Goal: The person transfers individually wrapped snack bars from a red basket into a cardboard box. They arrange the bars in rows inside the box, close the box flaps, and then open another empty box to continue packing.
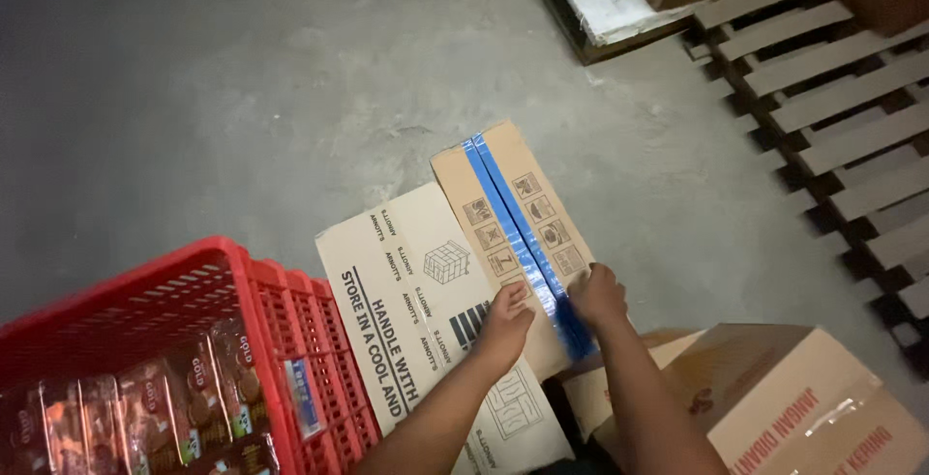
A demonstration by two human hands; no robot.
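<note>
Taped carton (513,233) on grey concrete floor (242,98)

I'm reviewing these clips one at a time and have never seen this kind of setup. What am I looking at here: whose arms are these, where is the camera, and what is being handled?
There is no machine here: a person works with two bare hands, and the single picture comes from a camera worn on their head, looking down at a grey concrete floor.

The left hand presses flat on a closed cardboard box. The right hand rests on the blue tape that runs along the seam of the box flap; whether it pinches the tape cannot be told.

To the left stands a red plastic crate holding brown snack packets. At lower right sits another cardboard carton. Wooden pallets lie at upper right.
</note>
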